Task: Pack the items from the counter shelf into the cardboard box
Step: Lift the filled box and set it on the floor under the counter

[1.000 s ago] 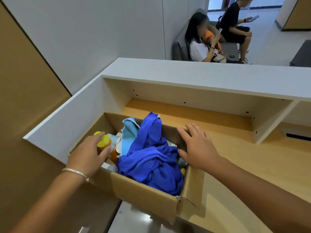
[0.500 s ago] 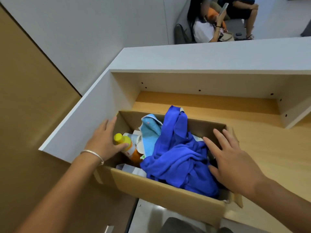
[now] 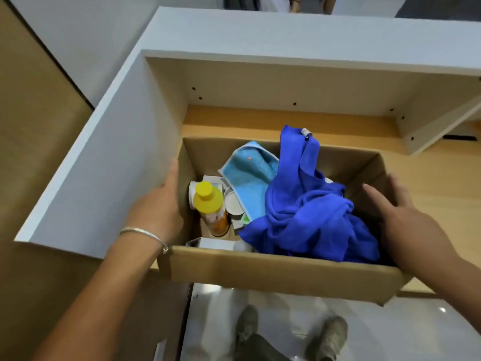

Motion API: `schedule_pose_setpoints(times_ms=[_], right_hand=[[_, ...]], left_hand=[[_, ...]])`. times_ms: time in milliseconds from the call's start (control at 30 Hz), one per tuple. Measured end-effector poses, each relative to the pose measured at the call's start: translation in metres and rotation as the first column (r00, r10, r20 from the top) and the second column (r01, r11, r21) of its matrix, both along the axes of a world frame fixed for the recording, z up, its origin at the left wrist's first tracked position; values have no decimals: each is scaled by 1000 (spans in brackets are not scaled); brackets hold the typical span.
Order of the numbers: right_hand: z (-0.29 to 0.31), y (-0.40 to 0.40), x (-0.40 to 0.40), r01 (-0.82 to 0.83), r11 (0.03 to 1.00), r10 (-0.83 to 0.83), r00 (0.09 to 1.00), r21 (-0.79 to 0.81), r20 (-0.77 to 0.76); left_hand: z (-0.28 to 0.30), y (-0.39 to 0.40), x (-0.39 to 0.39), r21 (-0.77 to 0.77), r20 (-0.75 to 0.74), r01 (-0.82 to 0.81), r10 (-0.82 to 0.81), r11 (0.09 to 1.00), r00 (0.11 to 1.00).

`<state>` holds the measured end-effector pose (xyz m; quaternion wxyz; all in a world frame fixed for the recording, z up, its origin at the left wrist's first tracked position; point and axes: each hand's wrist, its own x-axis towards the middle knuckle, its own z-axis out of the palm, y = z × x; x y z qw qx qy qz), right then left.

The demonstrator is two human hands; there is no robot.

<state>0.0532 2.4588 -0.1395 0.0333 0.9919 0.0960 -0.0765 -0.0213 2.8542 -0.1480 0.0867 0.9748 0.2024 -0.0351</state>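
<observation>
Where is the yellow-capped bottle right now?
Head view: the bottle stands in the cardboard box's left part, beside the left hand, left of the light blue towel.

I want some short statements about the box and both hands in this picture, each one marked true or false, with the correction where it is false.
1. The cardboard box holds a dark blue cloth. True.
2. The bottle in the box has a red cap. False: its cap is yellow.
3. The left hand is against the box's left wall, outside it. True.
4. The right hand holds the light blue towel. False: it is at the box's right side, not touching the towel.
5. A bracelet is on the right wrist. False: it is on the left wrist.
</observation>
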Motion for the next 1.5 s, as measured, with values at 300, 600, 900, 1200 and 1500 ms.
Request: schedule_pose_setpoints(times_ms=[300, 600, 900, 1200, 1500], right_hand=[[2, -64, -41, 51, 981, -56, 998, 185, 23], [-3, -267, -127, 251, 948, -267, 962, 195, 60], [1, -491, -239, 407, 898, -418, 908, 168, 31], [9, -657, -306, 535, 826, -549, 835, 177, 36], [-14, -812, -291, 574, 798, -582, 813, 182, -14]], left_hand=[[25, -57, -3, -26, 86, 126, -123, 992, 989], [29, -259, -11, -62, 99, 423, -416, 904, 904], [6, -487, -62, -121, 165, 599, -579, 791, 798], [-3, -671, -85, -226, 170, 673, -652, 704, 739], [-27, -826, -66, -265, 135, 660, -651, 703, 747]])
